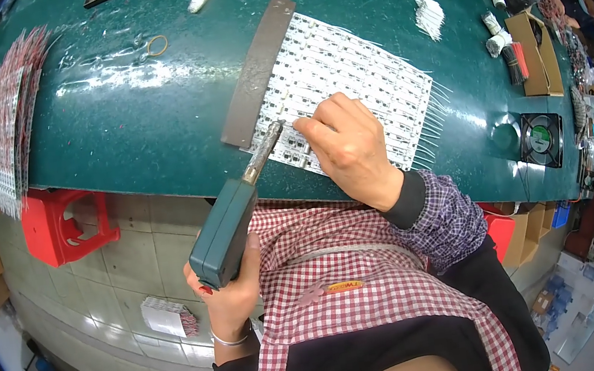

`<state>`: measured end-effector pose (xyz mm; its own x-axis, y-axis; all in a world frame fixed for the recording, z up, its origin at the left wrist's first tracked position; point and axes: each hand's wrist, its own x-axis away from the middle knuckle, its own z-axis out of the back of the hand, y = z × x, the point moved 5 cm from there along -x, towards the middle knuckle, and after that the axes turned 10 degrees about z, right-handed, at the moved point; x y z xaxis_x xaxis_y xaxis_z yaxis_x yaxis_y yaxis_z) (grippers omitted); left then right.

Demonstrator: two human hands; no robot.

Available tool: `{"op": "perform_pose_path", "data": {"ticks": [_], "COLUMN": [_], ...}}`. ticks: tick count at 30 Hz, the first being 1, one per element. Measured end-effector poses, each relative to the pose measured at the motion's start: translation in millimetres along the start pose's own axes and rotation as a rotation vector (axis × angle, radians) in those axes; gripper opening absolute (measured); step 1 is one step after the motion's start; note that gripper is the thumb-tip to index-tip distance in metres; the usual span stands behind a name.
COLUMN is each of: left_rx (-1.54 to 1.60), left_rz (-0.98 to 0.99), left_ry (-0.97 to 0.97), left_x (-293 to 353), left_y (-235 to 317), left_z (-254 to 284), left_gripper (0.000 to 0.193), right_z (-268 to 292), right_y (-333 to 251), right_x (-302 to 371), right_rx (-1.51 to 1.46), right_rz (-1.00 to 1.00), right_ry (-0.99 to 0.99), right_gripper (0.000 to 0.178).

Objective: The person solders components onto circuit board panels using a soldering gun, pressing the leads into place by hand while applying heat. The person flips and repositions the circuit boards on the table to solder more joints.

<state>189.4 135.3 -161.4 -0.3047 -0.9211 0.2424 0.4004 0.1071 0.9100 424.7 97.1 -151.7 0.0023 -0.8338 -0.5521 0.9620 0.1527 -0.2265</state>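
Note:
My left hand (pixel 240 291) is wrapped round the dark green body of a soldering gun (pixel 225 232). The gun's metal barrel slants up to the right, and its tip is over the lower left part of a white sheet of small circuit boards (pixel 365 77). Close to that tip, my right hand (pixel 351 149) is closed in a pinch just above the sheet. Whatever lies between its fingertips is too small to make out. A flat brown bar (pixel 259 77) runs along the sheet's left edge. Thin white wires (pixel 432 130) stick out from the right edge.
Panels with red and white wires (pixel 10 134) stand at the table's left end. A bundle of white wires (pixel 430 17) lies at the back right. Further right are a cardboard box (pixel 537 49) and a black fan (pixel 541 140). A red stool (pixel 64 227) stands below the table's left edge.

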Motion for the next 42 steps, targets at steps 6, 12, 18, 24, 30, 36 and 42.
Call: {"op": "perform_pose_path", "data": {"ticks": [6,12,18,24,30,36,42], "left_rx": [0.022,0.083,0.1,0.04,0.082,0.033,0.083], "left_rz": [0.044,0.079,0.065,-0.077,0.06,-0.016,0.013], "left_ry": [-0.062,0.024,0.034,-0.017,0.058,0.038,-0.017], "left_x": [0,5,4,6,7,6,3], "left_y": [-2,-5,-2,-10,-6,-5,-6], "left_z": [0,4,6,7,5,3,-2], "left_gripper": [0.012,0.018,0.021,0.026,0.017,0.013,0.011], "right_z": [-1,-1,7,20,-5,-6,-6], "right_y": [0,1,0,-12,-2,-4,-5], "right_x": [1,1,5,-1,5,5,4], "right_rx": [0.012,0.027,0.036,0.011,0.004,0.019,0.027], "right_rz": [-0.002,0.0,0.0,-0.013,0.002,0.009,0.01], "right_ry": [-0.001,0.002,-0.026,-0.031,-0.007,-0.013,-0.017], "right_gripper": [0.022,0.022,0.02,0.019,0.017,0.017,0.016]}}
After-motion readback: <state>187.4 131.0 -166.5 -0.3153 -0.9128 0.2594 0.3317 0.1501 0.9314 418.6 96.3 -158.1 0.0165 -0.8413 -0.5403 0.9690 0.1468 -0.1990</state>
